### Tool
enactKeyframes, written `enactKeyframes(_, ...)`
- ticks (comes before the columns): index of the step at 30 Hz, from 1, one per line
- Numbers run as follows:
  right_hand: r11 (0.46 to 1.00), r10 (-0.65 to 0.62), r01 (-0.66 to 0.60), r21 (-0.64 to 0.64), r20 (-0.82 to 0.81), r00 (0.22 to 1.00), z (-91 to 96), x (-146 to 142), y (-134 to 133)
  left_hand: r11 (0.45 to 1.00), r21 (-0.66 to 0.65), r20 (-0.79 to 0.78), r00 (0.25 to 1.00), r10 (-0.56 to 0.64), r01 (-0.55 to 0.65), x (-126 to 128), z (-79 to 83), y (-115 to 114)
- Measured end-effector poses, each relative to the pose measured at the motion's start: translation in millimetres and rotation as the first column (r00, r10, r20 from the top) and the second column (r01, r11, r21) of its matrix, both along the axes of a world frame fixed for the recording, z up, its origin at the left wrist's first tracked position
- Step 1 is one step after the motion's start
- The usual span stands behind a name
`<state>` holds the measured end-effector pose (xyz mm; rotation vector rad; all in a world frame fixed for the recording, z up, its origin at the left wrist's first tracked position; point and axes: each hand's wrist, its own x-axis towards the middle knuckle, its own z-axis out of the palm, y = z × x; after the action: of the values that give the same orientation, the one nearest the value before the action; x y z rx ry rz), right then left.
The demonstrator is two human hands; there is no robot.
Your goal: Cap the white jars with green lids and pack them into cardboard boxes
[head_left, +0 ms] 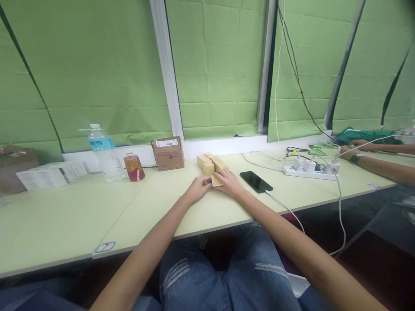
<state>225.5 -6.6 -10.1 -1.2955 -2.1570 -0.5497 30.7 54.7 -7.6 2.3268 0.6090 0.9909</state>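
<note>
Between my two hands is a small tan cardboard box (216, 181), close to the table top. My left hand (198, 188) closes on its left side with curled fingers. On the other side, my right hand (231, 183) has its fingers over the top and right of the same box. Just beyond my fingertips stands a group of several small tan boxes (207, 166), set close together in rows. My fingers hide part of the held box, so whether its flap is up cannot be made out.
A black phone (256, 181) with a white cable lies right of my hands. Farther right are a white power strip (309, 172) and another person's hands (352, 151). Leftward stand a brown carton (167, 154), a red-orange drink bottle (134, 167) and a large water bottle (108, 157).
</note>
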Motion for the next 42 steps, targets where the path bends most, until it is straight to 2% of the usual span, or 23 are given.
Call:
enactKeyframes(4, 0.997, -0.004, -0.009, 0.078, 0.167, 0.986, 7.4, -5.3, -8.2, 1.000, -0.009, 0.024, 1.000, 0.006, -0.006, 3.6, -2.8, -0.1)
enactKeyframes(11, 0.995, 0.014, -0.032, 0.092, 0.192, 0.981, 11.0, -9.3, -13.5, 0.999, -0.039, 0.056, 0.998, 0.017, -0.014, 5.2, -7.6, 3.5)
enactKeyframes(19, 0.997, 0.005, -0.018, 0.080, 0.158, 0.987, 10.9, -8.4, -12.4, 0.993, -0.111, 0.142, 0.989, 0.049, -0.033, 9.6, -5.4, 4.6)
enactKeyframes(26, 0.986, -0.005, -0.005, 0.169, 0.058, 0.998, -0.4, -3.1, 0.6, 0.972, -0.194, 0.194, 0.966, 0.169, -0.131, 8.7, -2.5, 7.8)
enactKeyframes(31, 0.987, -0.061, 0.058, 0.149, 0.018, 0.998, -1.5, -4.2, 0.9, 0.964, -0.199, 0.233, 0.947, 0.221, -0.176, 9.2, -1.8, 7.4)
enactKeyframes(37, 0.993, -0.067, 0.069, 0.099, -0.016, 0.998, 0.1, -5.1, -0.6, 0.931, -0.163, 0.250, 0.900, 0.358, -0.325, 9.4, 0.7, 3.5)
enactKeyframes(42, 0.993, -0.100, 0.102, 0.053, -0.034, 0.994, -0.4, -4.0, -0.2, 0.846, -0.151, 0.276, 0.800, 0.533, -0.511, 4.0, 7.0, 3.4)
